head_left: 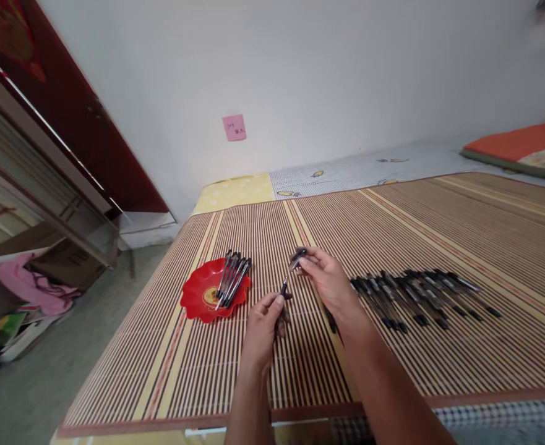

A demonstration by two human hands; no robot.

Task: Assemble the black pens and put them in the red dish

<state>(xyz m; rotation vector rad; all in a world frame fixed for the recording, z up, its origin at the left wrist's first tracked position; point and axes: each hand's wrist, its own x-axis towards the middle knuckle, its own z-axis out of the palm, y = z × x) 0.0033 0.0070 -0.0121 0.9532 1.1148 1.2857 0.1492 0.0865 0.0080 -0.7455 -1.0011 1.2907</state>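
My left hand [268, 318] is closed around a pen [284, 287], its bare metal tip pointing up and away from me. Just above and to the right, my right hand [324, 275] pinches a dark pen cap [299, 253], held apart from the tip. To the left lies a red scalloped plate [193, 290] with several capped pens [233, 281] resting on its right side. Many more black-capped pens [420, 296] are spread in a row right of my right forearm. One dark pen [331, 320] lies partly hidden beside that forearm.
A striped bamboo mat [170, 364] covers the bed under everything. Behind it is a white wall with a pink note [234, 127]. A folded orange quilt [523, 145] sits at the far right. Left of the bed are the floor, a dark red door [81, 117] and a shelf.
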